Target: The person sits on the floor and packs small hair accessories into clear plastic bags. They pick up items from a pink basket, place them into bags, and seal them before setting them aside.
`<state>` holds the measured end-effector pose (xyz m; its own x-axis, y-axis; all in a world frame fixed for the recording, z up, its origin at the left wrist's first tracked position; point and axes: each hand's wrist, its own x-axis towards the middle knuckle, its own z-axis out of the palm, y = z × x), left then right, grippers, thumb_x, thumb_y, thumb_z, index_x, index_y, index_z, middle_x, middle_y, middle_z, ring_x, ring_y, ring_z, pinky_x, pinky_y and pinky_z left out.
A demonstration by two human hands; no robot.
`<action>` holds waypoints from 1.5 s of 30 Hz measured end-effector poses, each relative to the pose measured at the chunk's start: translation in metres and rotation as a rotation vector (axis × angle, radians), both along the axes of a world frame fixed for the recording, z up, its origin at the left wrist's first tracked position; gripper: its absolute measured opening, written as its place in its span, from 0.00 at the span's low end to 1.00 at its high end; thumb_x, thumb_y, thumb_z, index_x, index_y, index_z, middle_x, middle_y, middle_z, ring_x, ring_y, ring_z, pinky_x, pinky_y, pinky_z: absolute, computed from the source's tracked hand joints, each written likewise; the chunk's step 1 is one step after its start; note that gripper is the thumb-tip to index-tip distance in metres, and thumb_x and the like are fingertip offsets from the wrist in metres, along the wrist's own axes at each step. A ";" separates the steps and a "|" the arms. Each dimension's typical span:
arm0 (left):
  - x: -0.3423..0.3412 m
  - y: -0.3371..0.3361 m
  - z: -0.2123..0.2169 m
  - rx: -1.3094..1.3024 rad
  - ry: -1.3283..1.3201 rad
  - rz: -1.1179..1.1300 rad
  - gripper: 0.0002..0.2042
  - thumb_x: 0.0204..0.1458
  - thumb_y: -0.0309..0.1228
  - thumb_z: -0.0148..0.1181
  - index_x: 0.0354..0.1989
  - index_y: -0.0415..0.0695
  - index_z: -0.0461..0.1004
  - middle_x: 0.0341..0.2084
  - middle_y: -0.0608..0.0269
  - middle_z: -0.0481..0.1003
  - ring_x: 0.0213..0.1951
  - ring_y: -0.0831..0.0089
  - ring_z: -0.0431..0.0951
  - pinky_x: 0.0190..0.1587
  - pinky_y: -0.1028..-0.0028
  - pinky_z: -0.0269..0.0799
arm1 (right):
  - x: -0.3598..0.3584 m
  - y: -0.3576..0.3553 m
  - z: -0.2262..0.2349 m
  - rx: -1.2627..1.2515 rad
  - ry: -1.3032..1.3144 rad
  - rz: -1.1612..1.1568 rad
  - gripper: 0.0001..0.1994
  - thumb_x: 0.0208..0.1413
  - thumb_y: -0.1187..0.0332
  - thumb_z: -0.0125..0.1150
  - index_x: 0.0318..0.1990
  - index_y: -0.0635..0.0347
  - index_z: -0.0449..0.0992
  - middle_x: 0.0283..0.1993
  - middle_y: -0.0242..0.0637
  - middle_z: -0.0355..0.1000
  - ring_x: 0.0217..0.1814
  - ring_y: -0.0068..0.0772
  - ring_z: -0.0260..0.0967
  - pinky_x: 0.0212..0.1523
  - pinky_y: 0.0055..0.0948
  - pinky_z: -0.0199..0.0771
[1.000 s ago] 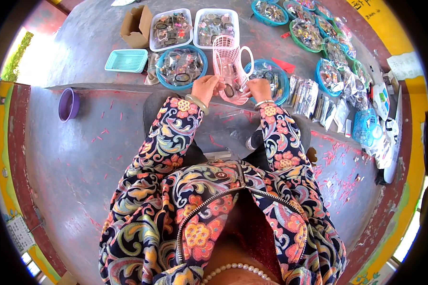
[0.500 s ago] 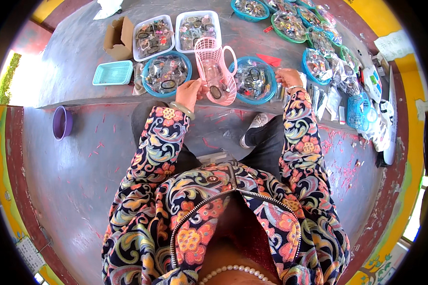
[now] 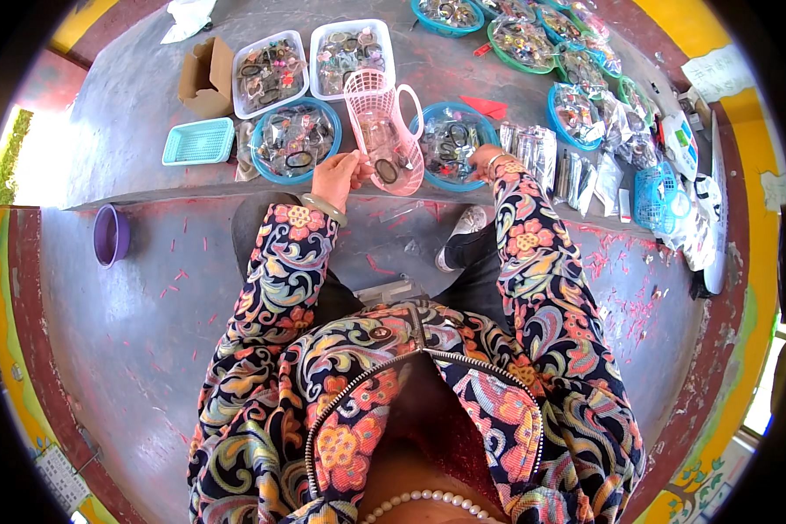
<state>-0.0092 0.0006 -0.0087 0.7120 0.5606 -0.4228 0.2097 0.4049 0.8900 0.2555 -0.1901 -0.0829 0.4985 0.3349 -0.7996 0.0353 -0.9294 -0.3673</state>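
Right hand (image 3: pixel 484 162): shifted left to blue basket (image 3: pixel 445 184)
Left hand (image 3: pixel 333 180): at pink basket (image 3: pixel 367 82)
Hands: curled, hold unclear
Pink basket: likely light, bendy; grab handle (image 3: pixel 419 109)

We saw a grey floor (image 3: pixel 148 349) strewn with red scraps (image 3: pixel 633 310), and walls (image 3: pixel 751 148) painted yellow above a dark red band (image 3: pixel 28 297). Bright daylight entered at our left, where greenery (image 3: pixel 10 157) showed; pale paper (image 3: pixel 723 77) hung on our right.
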 end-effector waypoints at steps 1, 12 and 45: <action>0.005 -0.004 0.002 -0.006 0.001 -0.020 0.11 0.50 0.34 0.48 0.30 0.39 0.73 0.22 0.63 0.74 0.23 0.80 0.71 0.24 0.83 0.61 | 0.006 -0.009 -0.010 -0.027 0.000 -0.029 0.11 0.46 0.68 0.51 0.31 0.71 0.69 0.23 0.46 0.71 0.20 0.35 0.68 0.14 0.30 0.63; 0.008 -0.005 -0.003 -0.023 -0.030 -0.087 0.12 0.51 0.35 0.48 0.33 0.38 0.71 0.23 0.63 0.73 0.25 0.80 0.70 0.26 0.81 0.61 | 0.035 -0.027 -0.056 -0.222 -0.643 0.416 0.10 0.43 0.66 0.53 0.24 0.64 0.76 0.26 0.43 0.72 0.26 0.33 0.71 0.26 0.30 0.70; -0.001 -0.014 0.021 -0.476 -0.191 -0.266 0.19 0.49 0.48 0.49 0.33 0.42 0.71 0.28 0.61 0.74 0.30 0.73 0.74 0.26 0.79 0.64 | -0.176 0.014 0.113 0.944 -1.335 0.825 0.16 0.39 0.76 0.51 0.41 0.65 0.69 0.42 0.42 0.67 0.42 0.42 0.67 0.39 0.33 0.68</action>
<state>-0.0102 -0.0135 0.0122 0.8910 0.1320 -0.4344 0.2119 0.7252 0.6551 0.0797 -0.1765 0.0300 0.0639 0.8474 0.5271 0.9979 -0.0485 -0.0430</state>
